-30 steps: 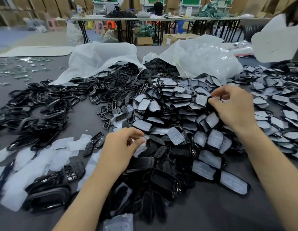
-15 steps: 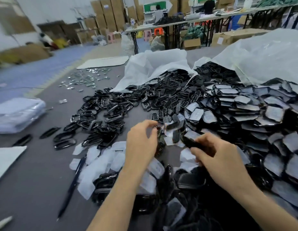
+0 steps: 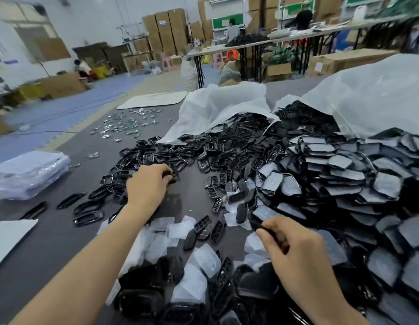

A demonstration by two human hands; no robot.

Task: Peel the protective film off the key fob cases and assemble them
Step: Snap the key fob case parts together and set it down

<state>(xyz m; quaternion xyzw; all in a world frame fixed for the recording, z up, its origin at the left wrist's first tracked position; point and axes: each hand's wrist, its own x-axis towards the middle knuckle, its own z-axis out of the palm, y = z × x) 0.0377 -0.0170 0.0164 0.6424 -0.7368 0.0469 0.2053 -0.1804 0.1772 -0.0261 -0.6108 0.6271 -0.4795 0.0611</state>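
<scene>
My right hand (image 3: 295, 245) grips a black key fob case half (image 3: 262, 215) that still carries its cloudy film, just in front of the big heap of film-covered case halves (image 3: 358, 188). My left hand (image 3: 148, 184) reaches out to the pile of glossy black frames (image 3: 161, 156), its fingers curled round a frame (image 3: 172, 178) at the pile's near edge. Black button inserts (image 3: 216, 184) lie scattered between the two hands. Peeled pieces of film (image 3: 171, 227) lie on the table near my forearms.
Two white plastic bags (image 3: 218, 106) spill parts at the back of the grey table (image 3: 51, 240). A stack of clear plastic sheets (image 3: 28, 172) lies at the left. Small shiny metal parts (image 3: 126, 123) lie far left. Assembled black pieces (image 3: 143, 292) sit near the front edge.
My left hand has moved away from me to the frame pile. My right hand has brought a film-covered case half off the heap toward me. The camera has swung left.
</scene>
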